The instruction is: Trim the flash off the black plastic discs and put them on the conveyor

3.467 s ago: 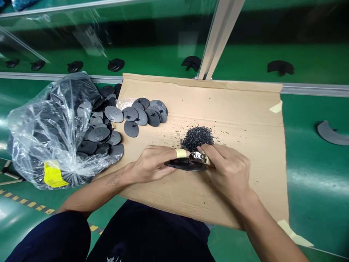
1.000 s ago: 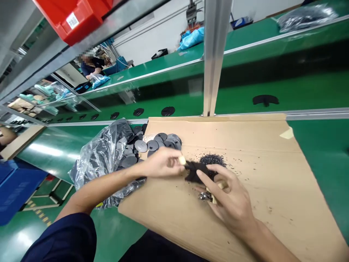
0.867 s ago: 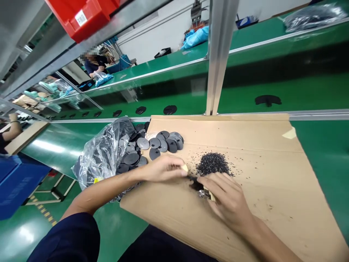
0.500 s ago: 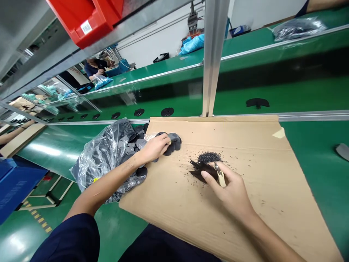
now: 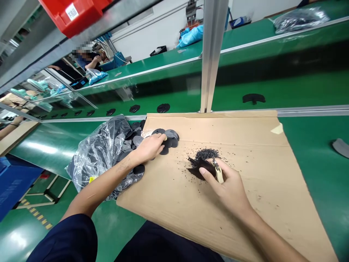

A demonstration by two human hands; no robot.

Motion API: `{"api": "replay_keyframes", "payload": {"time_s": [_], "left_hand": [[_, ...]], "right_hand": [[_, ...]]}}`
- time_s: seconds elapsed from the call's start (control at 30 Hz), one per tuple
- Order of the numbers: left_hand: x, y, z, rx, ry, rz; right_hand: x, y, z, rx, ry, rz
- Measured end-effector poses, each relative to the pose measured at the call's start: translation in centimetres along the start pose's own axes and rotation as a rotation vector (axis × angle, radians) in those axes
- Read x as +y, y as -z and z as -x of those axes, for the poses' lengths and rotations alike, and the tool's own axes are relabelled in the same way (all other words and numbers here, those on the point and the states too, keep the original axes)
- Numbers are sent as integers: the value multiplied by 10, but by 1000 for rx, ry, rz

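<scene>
At the edge of a pile of dark round discs [image 5: 171, 136], my left hand [image 5: 149, 148] has its fingers drawn together and touching the discs. A small pale yellow bit shows at its fingertips, and I cannot make out what they grip. My right hand [image 5: 227, 182] is closed around a thin, curved black plastic piece [image 5: 200, 170] and a pair of nippers [image 5: 217, 171] with cream handles. Just beyond the black piece lies a heap of tiny black bits [image 5: 207, 153], with more scattered around it on the cardboard sheet [image 5: 174, 203].
A clear plastic bag [image 5: 95, 149] of dark discs stands left of the cardboard. Behind it, a green conveyor [image 5: 185, 98] carries spaced black parts. A metal post [image 5: 211, 54] rises at the cardboard's far edge. A red bin [image 5: 73, 16] hangs upper left; another person sits across the line.
The view has shifted slightly, so most things sit a little further left and higher. Both hands keep nearly the same pose and place on the cardboard.
</scene>
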State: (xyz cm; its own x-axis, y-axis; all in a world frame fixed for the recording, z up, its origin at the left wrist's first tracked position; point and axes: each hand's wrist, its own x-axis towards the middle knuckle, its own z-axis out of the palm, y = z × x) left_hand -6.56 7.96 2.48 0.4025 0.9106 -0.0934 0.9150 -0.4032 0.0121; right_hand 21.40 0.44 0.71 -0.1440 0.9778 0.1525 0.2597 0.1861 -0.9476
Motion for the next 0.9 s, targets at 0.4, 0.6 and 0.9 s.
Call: {"api": "replay_keyframes", "payload": {"time_s": [0.4, 0.6, 0.9], "left_hand": [[42, 30, 38, 522, -310, 567], [80, 1, 45, 600, -427, 886], [85, -32, 39, 464, -286, 1205]], "right_hand": [[-3, 3, -1, -67, -189, -252], [-4, 0, 0, -222, -484, -596], [-14, 5, -2, -262, -517, -633]]}}
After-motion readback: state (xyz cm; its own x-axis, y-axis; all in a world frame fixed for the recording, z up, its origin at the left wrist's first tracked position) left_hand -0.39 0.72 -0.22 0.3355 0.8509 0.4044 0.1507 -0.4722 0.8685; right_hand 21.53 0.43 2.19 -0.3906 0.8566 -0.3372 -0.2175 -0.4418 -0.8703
